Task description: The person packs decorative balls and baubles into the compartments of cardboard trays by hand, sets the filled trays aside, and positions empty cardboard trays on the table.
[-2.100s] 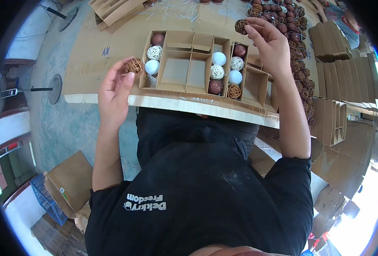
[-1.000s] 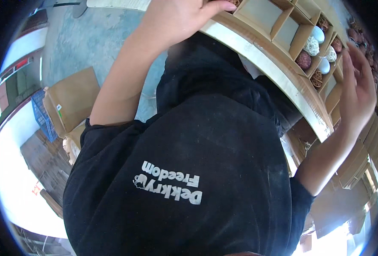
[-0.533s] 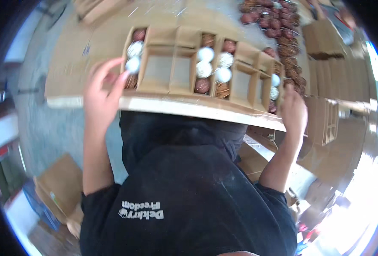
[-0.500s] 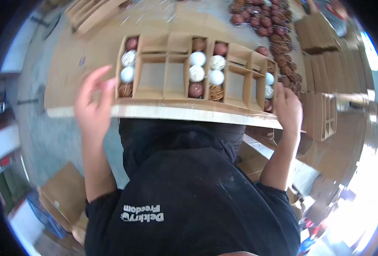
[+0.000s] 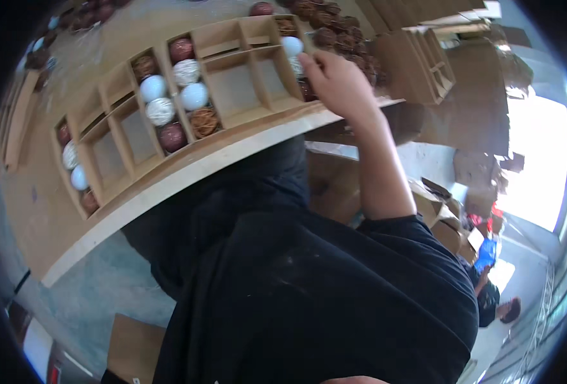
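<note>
As the divided box (image 5: 250, 117) extends leftward, the right hand (image 5: 342, 82) half-curls at its end, grip unclear.

No legible text, numbers, signs (anywhere)

At the lower right of the frame, a person (image 5: 488, 302) in dark clothing showed below a blue object (image 5: 486, 254). A bright opening (image 5: 538, 166) glared at right; brown cardboard (image 5: 134, 349) stood out against blue-grey floor (image 5: 113, 281) at lower left.
</note>
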Demonstrator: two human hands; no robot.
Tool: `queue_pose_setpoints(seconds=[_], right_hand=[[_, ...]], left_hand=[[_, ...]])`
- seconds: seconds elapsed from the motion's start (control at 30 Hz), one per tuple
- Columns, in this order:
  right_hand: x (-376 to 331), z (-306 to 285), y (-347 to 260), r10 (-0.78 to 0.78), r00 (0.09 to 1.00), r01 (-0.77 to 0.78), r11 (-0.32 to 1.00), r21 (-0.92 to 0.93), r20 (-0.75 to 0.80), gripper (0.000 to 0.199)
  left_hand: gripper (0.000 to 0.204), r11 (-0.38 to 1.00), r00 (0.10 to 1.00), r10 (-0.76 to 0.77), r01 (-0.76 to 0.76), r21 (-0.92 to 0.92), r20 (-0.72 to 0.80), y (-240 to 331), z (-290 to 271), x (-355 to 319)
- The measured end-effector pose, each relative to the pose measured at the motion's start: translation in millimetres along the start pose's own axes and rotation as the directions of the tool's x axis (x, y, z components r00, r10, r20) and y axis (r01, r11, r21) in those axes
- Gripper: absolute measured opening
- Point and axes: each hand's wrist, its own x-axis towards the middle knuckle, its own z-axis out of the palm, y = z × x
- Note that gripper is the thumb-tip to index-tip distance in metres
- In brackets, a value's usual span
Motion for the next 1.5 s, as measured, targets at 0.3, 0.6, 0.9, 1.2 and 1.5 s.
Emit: queue_pose_setpoints(seconds=[0.3, 0.6, 0.9, 1.2, 1.5], right_hand=[[-3, -4, 2, 0.014, 1.0, -0.014, 0.999, 0.049, 0.011, 0.056], [-5, -9, 10, -0.043, 0.999, 0.043, 0.997, 0.069, 0.002, 0.054], [-6, 8, -7, -0.039, 0.999, 0.038, 0.998, 0.06, 0.012, 0.051], [-14, -14, -1, -0.019, 0.998, 0.015, 0.998, 0.064, 0.054, 0.055], [-16, -9, 7, -0.008, 1.0, 0.008, 1.0, 0.031, -0.001, 0.051]], left_hand=[[0.024, 0.987, 0.999, 0.042, -0.036, -0.159, 0.032, 3, 33, 11], [0.026, 0.962, 0.968, 0.236, -0.221, -0.159, 0.08, 8, 12, 77], [0.028, 0.927, 0.973, 0.168, -0.211, -0.31, -0.159, 9, 64, 57], [0.03, 0.883, 0.947, 0.318, -0.311, -0.352, -0.04, 13, 48, 93], [0.032, 0.904, 0.93, 0.359, -0.325, -0.276, 0.08, 14, -14, 99]])
